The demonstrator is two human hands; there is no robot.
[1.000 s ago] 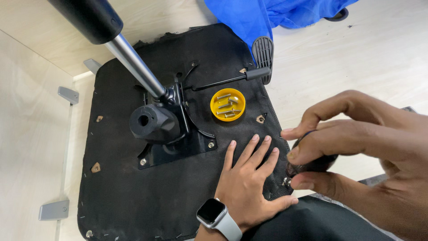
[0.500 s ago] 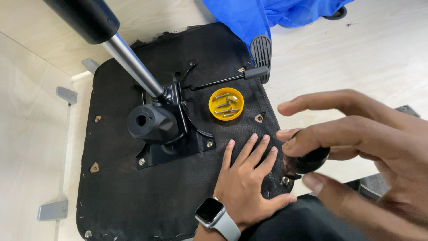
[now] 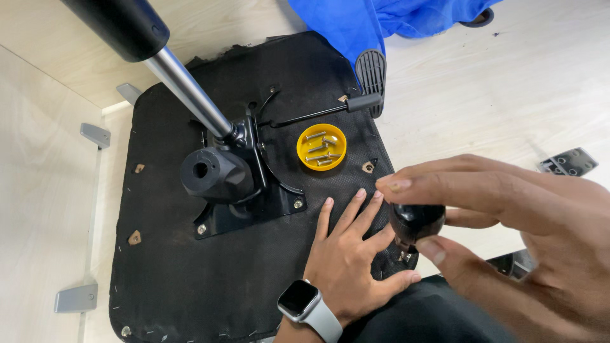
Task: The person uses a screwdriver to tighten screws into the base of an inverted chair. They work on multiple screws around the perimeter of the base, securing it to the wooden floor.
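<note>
Black knob (image 3: pixel 416 220): right hand (image 3: pixel 508 248) has its grip closed on it with thumb and fingers, at the near right edge of the upturned chair seat (image 3: pixel 190 279).

Judged step: turning a fastener into the seat's edge; the next turn calls for the knob kept upright over its hole. Left hand (image 3: pixel 349 260), grasping nothing, lies flat with fingers spread on the seat, one watch (image 3: pixel 298 300) at the wrist. Farther on: one black mechanism plate (image 3: pixel 254 203), one gas cylinder (image 3: pixel 184 89), one lever (image 3: pixel 318 111), one yellow dish (image 3: pixel 321 147) holding about five screws. Beyond, one blue cloth (image 3: pixel 381 19).

Left hand (image 3: pixel 348 267) flat, right hand (image 3: pixel 508 235) pinching
</note>
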